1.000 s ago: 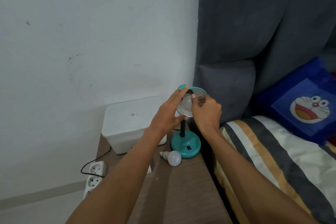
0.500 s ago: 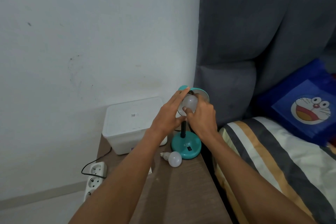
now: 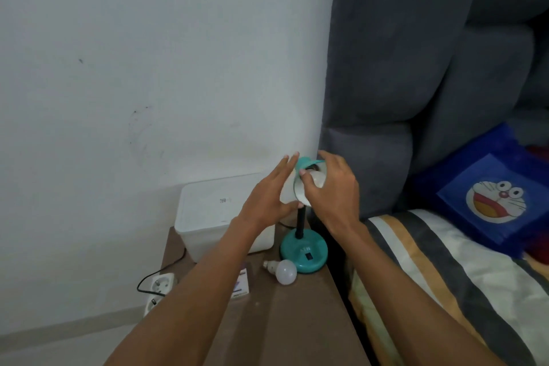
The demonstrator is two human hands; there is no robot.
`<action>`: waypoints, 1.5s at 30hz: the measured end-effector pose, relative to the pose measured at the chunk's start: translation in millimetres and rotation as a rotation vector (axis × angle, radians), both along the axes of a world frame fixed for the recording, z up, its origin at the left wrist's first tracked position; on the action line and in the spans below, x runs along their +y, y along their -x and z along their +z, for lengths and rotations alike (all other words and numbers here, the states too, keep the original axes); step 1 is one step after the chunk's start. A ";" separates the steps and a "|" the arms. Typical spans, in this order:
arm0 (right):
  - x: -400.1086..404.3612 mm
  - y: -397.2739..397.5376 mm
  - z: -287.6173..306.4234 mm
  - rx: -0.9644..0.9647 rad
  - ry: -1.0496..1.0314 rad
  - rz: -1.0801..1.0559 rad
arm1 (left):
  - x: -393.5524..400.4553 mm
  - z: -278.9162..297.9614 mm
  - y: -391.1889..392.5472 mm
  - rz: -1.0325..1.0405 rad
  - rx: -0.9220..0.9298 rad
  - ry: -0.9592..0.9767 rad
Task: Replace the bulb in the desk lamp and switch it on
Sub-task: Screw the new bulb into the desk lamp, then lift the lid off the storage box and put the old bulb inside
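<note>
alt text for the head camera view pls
Right hand grips the bulb inside the teal desk lamp's shade, left hand steadying the shade. A second bulb lies on the wooden table beside the lamp base.

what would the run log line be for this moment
stage: bulb in socket | left hand: steadies lamp shade | right hand: grips bulb in shade | spare bulb: lying by lamp base | lamp: unlit

Both forearms reach forward; left hand [image 3: 269, 192] flat, fingers straight; right hand [image 3: 332, 192] fingers curled
</note>
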State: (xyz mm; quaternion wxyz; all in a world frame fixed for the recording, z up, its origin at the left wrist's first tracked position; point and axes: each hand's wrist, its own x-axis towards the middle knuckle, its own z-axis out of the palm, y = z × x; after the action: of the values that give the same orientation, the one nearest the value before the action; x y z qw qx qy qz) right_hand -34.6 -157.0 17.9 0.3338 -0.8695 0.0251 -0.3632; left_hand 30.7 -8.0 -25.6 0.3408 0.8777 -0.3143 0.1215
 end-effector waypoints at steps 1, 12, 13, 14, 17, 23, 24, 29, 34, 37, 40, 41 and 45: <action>7.1 -0.5 5.8 -0.037 0.011 0.032 | 7.6 -0.5 1.7 0.029 0.007 0.025; 100.8 -33.7 -32.0 0.341 0.021 0.320 | 135.4 -50.7 8.8 0.545 0.203 0.059; 103.2 -40.7 -42.8 0.396 0.026 0.321 | 146.9 -58.0 5.3 0.588 0.210 0.034; 104.1 -47.6 -53.0 0.449 0.045 0.320 | 156.6 -64.5 2.3 0.622 0.225 0.017; 101.3 -65.9 -77.9 0.622 0.107 0.300 | 176.6 -79.5 -4.9 0.647 0.338 0.026; 94.1 -86.2 -107.3 0.697 0.102 0.269 | 187.0 -96.2 -16.7 0.584 0.331 0.117; 93.7 -87.4 -108.9 0.699 0.089 0.276 | 188.1 -97.1 -17.7 0.577 0.321 0.133; 91.0 -91.1 -111.5 0.662 0.085 0.294 | 191.8 -100.0 -19.0 0.542 0.286 0.186; 88.7 -91.4 -116.9 0.623 0.075 0.287 | 190.1 -99.0 -17.6 0.557 0.238 0.176; 87.8 -92.2 -115.9 0.574 0.065 0.289 | 189.8 -93.5 -15.9 0.552 0.199 0.190; 87.2 -89.1 -109.6 0.563 0.068 0.281 | 189.3 -82.9 -10.9 0.533 0.154 0.199; 87.4 -87.2 -107.5 0.562 0.064 0.281 | 189.7 -78.2 -8.0 0.527 0.136 0.201; 89.3 -70.0 -96.3 0.530 0.009 0.289 | 191.5 -59.8 10.3 0.516 0.080 0.195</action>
State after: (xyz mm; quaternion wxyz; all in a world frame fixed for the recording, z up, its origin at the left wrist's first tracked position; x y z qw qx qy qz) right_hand 35.4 -67.7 -78.5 0.3599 -0.9301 -0.0143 -0.0726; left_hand 20.4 183.6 -85.4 0.3939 0.8958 -0.0534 0.1990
